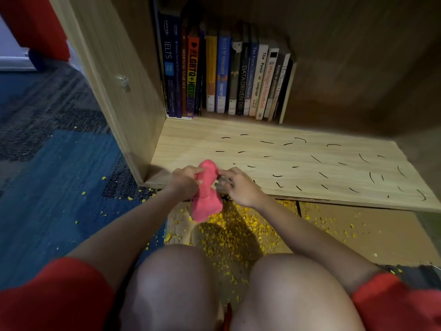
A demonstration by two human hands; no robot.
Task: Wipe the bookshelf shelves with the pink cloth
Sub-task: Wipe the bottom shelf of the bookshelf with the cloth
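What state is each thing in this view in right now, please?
shelf: dotted with black marks, unwiped.
pink cloth: bunched, held at the shelf's front edge.
left hand: grips the cloth's middle.
right hand: fingertips at the cloth's top; pinch unclear.
books: upright, rowed at the back left.
yellow crumbs: scattered on cardboard and carpet.

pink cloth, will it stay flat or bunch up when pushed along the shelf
Probably floppy: the pink cloth sags below the left hand gripping it, so it would likely bunch unless pressed flat. It looks light, hanging from that grip. On the smooth shelf it should slide easily.
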